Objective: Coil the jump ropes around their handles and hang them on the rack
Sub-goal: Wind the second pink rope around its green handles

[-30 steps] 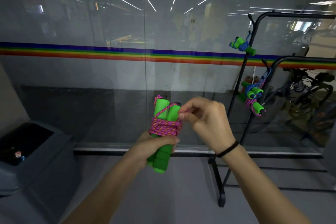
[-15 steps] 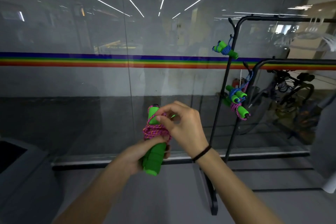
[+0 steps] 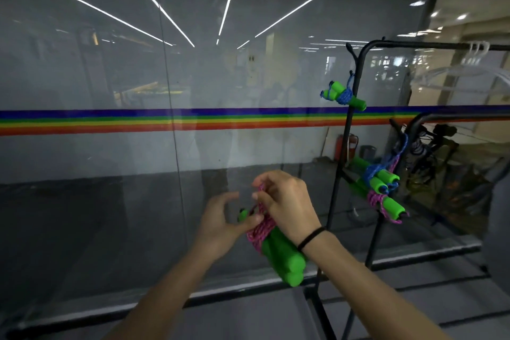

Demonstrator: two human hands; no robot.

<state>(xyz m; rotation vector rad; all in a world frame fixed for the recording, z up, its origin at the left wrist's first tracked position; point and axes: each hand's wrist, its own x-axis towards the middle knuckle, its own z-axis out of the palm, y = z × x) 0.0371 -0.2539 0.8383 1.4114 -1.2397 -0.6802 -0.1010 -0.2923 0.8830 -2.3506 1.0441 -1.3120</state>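
Observation:
A pink jump rope [image 3: 260,229] is coiled around its two green foam handles [image 3: 284,255], which tilt down to the right in front of me. My right hand [image 3: 287,203] pinches a loop of the pink cord above the coil. My left hand [image 3: 223,218] touches the coil with thumb and fingertips, its other fingers spread apart. The black rack [image 3: 356,96] stands to the right. On it hang a blue-corded bundle [image 3: 345,95] high up, another blue-corded bundle [image 3: 378,176] lower down, and a pink-corded bundle [image 3: 386,205] just below that.
A glass wall with a rainbow stripe [image 3: 138,120] runs straight ahead. White hangers [image 3: 474,55] hang on the rack's top bar at the far right. Bicycles [image 3: 441,152] stand behind the glass beyond the rack. The rack's black base [image 3: 320,309] lies on the floor near my right forearm.
The view has swung to the right and closer to the rack. The bundle has tipped from upright to slanted. My left hand has loosened from a full grip on the handles to fingertips.

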